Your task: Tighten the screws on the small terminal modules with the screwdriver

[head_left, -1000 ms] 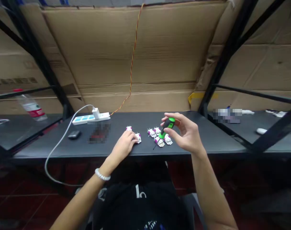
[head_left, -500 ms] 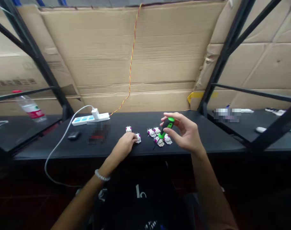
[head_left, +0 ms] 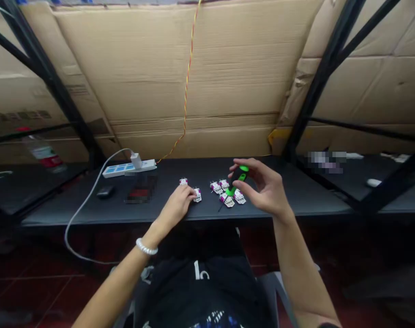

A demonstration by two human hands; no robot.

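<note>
My right hand [head_left: 264,184] is closed around the handle of a black-and-green screwdriver [head_left: 240,175]. Its thin dark shaft slants down to the left over a cluster of small white-and-purple parts [head_left: 229,200]. The fingers of my left hand [head_left: 176,200] are pinched at the edge of another white-and-purple part [head_left: 197,196] on the black table [head_left: 173,214]. Just beyond that hand lies one more such part [head_left: 183,181], partly covered by it. The parts are too small to tell what they are.
A white power strip [head_left: 120,170] with a plugged-in charger [head_left: 136,160] and a white cable lies back left. Near it are a black box-shaped object [head_left: 105,192] and a blurred dark item [head_left: 141,189]. Black metal posts [head_left: 311,98] flank the table; cardboard [head_left: 235,68] stands behind.
Both hands stay nearly in place, the left still at the same part and the right still gripping the screwdriver. The picture has brightened below the table edge.
</note>
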